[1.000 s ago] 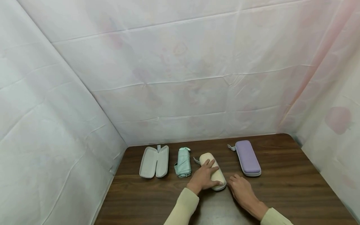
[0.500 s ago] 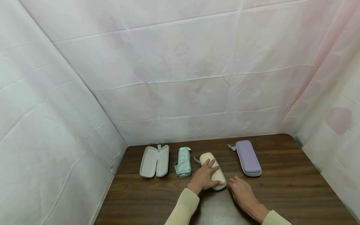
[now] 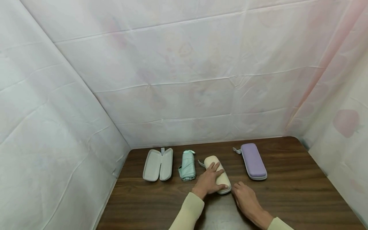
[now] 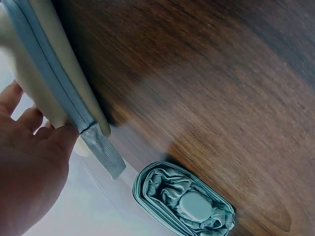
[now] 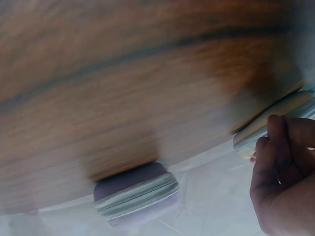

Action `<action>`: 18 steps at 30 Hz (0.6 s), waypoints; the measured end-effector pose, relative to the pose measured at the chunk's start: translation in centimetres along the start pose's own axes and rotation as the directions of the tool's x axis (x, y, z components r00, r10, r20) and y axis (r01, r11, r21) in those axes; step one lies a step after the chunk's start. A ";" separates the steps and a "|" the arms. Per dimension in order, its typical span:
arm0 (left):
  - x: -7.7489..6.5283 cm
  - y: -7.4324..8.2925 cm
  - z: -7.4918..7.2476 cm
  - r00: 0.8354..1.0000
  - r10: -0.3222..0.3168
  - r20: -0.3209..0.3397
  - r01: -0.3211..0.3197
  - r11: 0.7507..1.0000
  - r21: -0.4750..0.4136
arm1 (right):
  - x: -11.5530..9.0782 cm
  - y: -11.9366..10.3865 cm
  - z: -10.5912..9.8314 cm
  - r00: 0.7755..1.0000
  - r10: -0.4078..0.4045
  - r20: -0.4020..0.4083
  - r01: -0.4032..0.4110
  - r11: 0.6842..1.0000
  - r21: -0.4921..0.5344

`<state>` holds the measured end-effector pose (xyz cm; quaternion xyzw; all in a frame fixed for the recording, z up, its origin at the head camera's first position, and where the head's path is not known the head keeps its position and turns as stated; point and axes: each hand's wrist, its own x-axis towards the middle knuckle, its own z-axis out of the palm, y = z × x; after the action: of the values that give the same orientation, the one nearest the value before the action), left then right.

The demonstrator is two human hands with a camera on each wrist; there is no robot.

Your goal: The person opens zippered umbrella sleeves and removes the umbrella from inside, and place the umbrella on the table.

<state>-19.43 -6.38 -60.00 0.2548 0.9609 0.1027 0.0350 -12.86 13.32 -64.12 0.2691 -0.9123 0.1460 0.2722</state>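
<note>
A cream hard-shell zip case lies slanted on the table, its grey fabric tab at the far end. My left hand holds it from above, fingers spread across the lid and thumb at the near end. In the left wrist view, bent fingers press the case's side beside the grey zip. My right hand is at the near right corner, with thumb and fingertips pinched together at the zip; the small pull between them is hidden. The right wrist view shows this pinching hand overlapping the cream case.
Left of the cream case lies a folded mint umbrella, and beyond it a light grey case spread open. A closed purple case is on the right. White patterned sheets hang around the wooden table.
My right hand has shifted very slightly at the corner of the cream case. My left hand and the other things stay in place.
</note>
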 end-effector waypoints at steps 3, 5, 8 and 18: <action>0.1 0.1 0.2 1.000 -0.002 -0.001 0.002 1.000 0.002 | -0.2 -0.3 0.0 1.000 0.013 0.002 -0.013 1.000 0.010; 0.1 0.1 0.2 1.000 -0.002 -0.002 0.002 1.000 0.000 | -0.3 -0.6 0.0 1.000 0.021 -0.009 -0.021 1.000 0.013; 0.1 0.2 0.1 1.000 0.001 -0.008 -0.002 1.000 -0.005 | -0.3 -0.9 0.2 0.999 0.028 -0.038 -0.027 1.000 0.011; -0.1 0.2 0.2 1.000 -0.003 -0.013 0.003 1.000 -0.011 | -0.5 -2.7 0.1 0.993 0.113 -0.026 -0.112 0.993 0.024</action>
<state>-19.17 -6.20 -60.14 0.2526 0.9609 0.1093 0.0304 -11.00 11.29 -64.19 0.2183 -0.9205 0.1749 0.2729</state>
